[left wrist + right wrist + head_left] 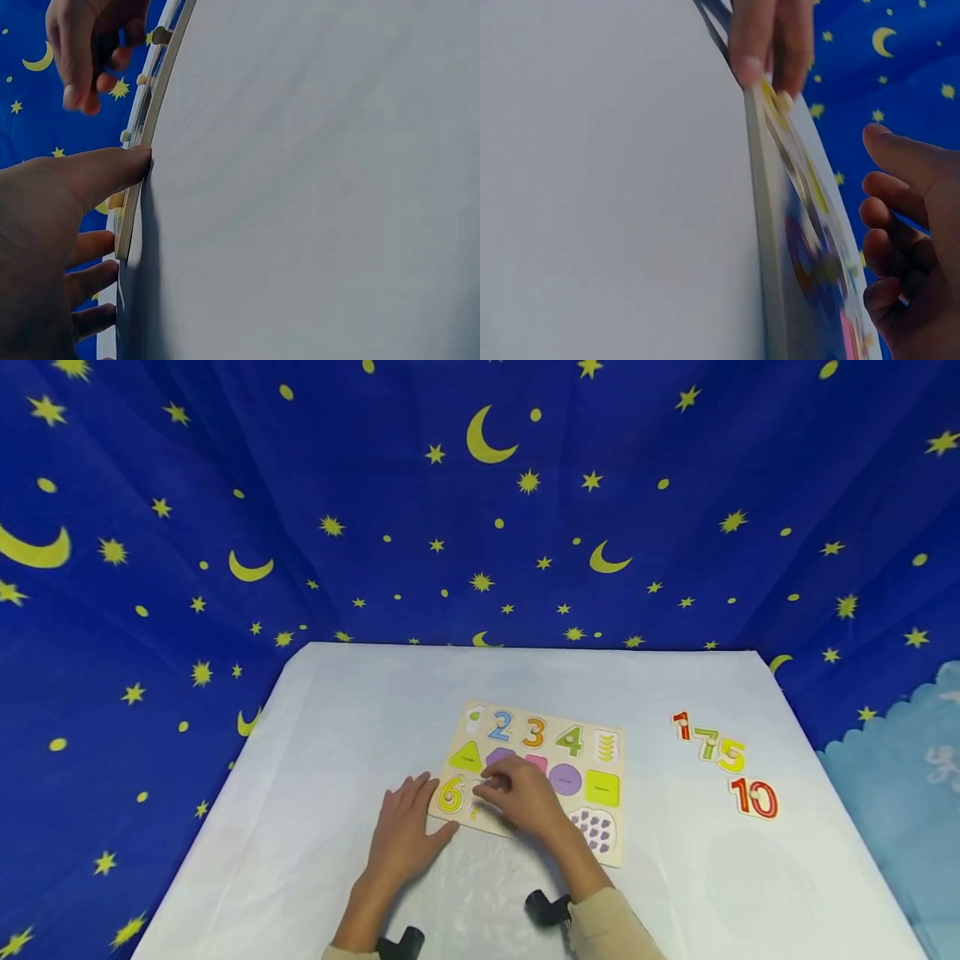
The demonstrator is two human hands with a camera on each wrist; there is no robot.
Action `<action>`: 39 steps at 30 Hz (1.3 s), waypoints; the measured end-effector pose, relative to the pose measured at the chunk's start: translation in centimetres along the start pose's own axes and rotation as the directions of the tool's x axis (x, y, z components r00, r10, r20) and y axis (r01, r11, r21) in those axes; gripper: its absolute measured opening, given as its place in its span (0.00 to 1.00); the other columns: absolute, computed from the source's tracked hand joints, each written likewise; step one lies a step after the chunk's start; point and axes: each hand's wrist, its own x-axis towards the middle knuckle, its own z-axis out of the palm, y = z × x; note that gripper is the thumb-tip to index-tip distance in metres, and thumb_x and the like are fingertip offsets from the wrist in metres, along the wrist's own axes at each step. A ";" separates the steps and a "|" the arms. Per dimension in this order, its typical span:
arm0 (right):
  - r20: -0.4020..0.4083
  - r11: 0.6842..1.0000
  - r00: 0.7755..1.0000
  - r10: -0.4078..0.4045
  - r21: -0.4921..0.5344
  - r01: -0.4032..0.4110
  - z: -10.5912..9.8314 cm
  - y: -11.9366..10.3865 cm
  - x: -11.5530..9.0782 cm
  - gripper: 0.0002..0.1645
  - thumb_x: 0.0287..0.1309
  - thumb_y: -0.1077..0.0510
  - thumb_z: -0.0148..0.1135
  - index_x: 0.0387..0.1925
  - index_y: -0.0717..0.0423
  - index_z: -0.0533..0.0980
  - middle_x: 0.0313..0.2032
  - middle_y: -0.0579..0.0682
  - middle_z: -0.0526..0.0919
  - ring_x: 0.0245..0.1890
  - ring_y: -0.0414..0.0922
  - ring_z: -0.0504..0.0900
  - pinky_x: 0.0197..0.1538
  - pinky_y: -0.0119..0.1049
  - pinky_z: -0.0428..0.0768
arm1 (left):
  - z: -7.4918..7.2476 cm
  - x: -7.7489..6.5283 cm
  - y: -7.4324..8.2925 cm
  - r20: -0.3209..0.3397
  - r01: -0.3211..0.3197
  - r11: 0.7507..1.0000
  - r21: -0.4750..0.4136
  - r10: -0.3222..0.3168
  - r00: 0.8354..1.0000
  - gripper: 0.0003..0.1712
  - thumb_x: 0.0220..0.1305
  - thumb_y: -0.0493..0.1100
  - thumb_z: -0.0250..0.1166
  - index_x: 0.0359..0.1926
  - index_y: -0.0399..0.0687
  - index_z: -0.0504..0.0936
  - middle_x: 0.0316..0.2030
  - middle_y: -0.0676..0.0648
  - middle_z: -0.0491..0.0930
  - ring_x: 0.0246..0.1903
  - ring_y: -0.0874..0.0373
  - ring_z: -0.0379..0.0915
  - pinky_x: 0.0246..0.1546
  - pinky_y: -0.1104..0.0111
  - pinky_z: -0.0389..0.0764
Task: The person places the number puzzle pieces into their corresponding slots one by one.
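A wooden number puzzle board point(611, 858) lies flat on the table. Its yellow 6 point(451, 794), blue 2 point(500, 726), orange 3 point(533, 732) and green 4 point(570, 741) sit in their recesses. My left hand point(405, 831) rests at the board's left corner, thumb along the near edge and the other fingers beside the left side. Over the lower row, just right of the 6, my right hand point(521, 793) hovers with loosely bent fingers. In the right wrist view nothing shows between the fingers of this right hand point(911, 225).
To the board's right lie loose number pieces: a red 1 point(681, 726), a green 7 point(707, 744), a yellow 5 point(731, 755) and a red 10 point(754, 797). A blue star-and-moon cloth point(420, 568) hangs behind the white table point(337, 718).
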 end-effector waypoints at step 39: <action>-0.166 0.976 0.966 0.197 -0.064 -0.210 -9.8 7.3 -3.9 0.14 0.52 0.53 0.72 0.41 0.52 0.83 0.29 0.40 0.77 0.28 0.39 0.74 0.31 0.33 0.74 | 0.0 0.0 0.3 0.005 0.037 0.999 -0.004 -0.037 0.999 0.44 0.54 0.63 0.67 0.67 0.46 0.68 0.68 0.44 0.61 0.70 0.44 0.49 0.70 0.48 0.43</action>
